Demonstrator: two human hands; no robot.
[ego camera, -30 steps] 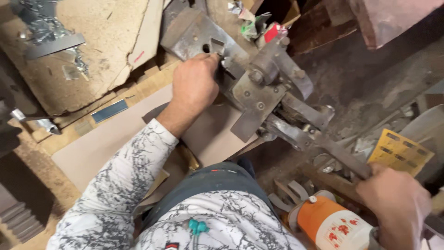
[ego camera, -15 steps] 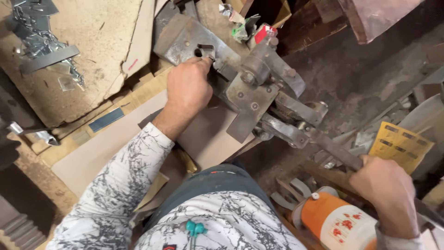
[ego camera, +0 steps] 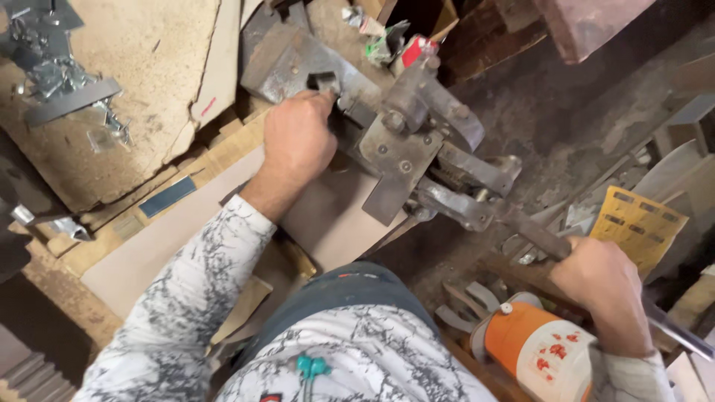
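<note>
Two hands: left hand (ego camera: 296, 141) pinches one metal piece (ego camera: 322, 80), right hand (ego camera: 602, 286) grips one lever (ego camera: 532, 234).

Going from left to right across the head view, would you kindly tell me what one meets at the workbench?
Pile of small metal brackets → left hand at the press → hand-lever metal press → right hand gripping the long lever handle → yellow printed card.
</note>
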